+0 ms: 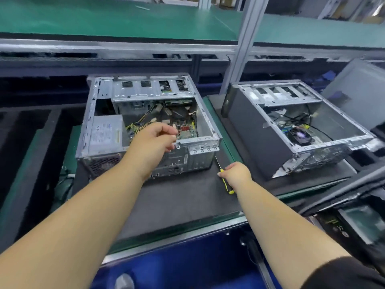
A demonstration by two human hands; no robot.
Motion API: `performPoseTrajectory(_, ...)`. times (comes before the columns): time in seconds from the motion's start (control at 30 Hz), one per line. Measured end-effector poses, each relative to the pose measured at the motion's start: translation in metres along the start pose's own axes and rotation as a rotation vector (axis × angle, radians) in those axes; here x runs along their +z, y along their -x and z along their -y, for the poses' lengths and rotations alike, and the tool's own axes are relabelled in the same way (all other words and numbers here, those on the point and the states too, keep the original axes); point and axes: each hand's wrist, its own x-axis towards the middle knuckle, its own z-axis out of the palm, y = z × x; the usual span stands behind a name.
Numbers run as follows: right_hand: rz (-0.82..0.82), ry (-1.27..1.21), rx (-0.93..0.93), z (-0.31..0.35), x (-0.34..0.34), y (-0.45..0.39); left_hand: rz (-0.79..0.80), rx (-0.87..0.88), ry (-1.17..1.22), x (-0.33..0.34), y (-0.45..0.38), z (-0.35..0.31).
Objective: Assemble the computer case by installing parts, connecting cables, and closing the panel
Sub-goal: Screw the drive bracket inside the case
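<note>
An open grey computer case lies on its side on a dark mat, showing a power supply, yellow cables and a green board inside. My left hand hovers over the case's near rim with its fingers curled at a small metal tab; whether it holds anything I cannot tell. My right hand rests on the mat just right of the case and grips a thin screwdriver with a yellow handle, its shaft pointing toward the case.
A second open case stands to the right on the same mat. A grey side panel leans behind it. A metal post rises between the cases. Green conveyor shelves run behind; a blue bin sits below the table edge.
</note>
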Motion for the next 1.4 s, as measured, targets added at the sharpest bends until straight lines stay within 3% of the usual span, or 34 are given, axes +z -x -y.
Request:
performPoseTrajectory(0.17, -0.05, 0.124, -0.078, -0.006, 0.005, 0.003, -0.094, -0.047, 0.012, -0.002, 0.025, 0.011)
performPoseTrajectory(0.3, -0.16, -0.304, -0.047, 0.003, -0.009, 0.022, -0.149, -0.058, 0.018, -0.011, 0.04, 0.014)
performPoseTrajectory(0.43, -0.351, -0.487, -0.251, 0.034, -0.044, 0.051, -0.16, -0.023, 0.033, -0.023, 0.051, 0.016)
performPoseTrajectory(0.6, -0.203, -0.539, -0.511, 0.099, -0.05, 0.113, -0.202, 0.011, 0.113, -0.048, 0.064, 0.018)
performPoseTrajectory(0.7, -0.003, -0.553, -0.622, 0.135, -0.024, 0.157, -0.228, 0.024, 0.138, -0.081, 0.077, 0.023)
performPoseTrajectory(0.87, 0.246, -0.474, -0.706, 0.176, 0.049, 0.233, -0.28, 0.022, 0.086, -0.173, 0.12, 0.043)
performPoseTrajectory(1.03, 0.433, -0.334, -0.822, 0.211, 0.142, 0.319, -0.435, -0.078, 0.04, -0.275, 0.181, 0.075)
performPoseTrajectory(1.2, 0.534, -0.255, -0.861, 0.246, 0.225, 0.394, -0.569, -0.174, 0.108, -0.359, 0.243, 0.106)
performPoseTrajectory(1.4, 0.596, -0.207, -0.981, 0.283, 0.304, 0.467, -0.84, -0.242, 0.144, -0.475, 0.321, 0.138)
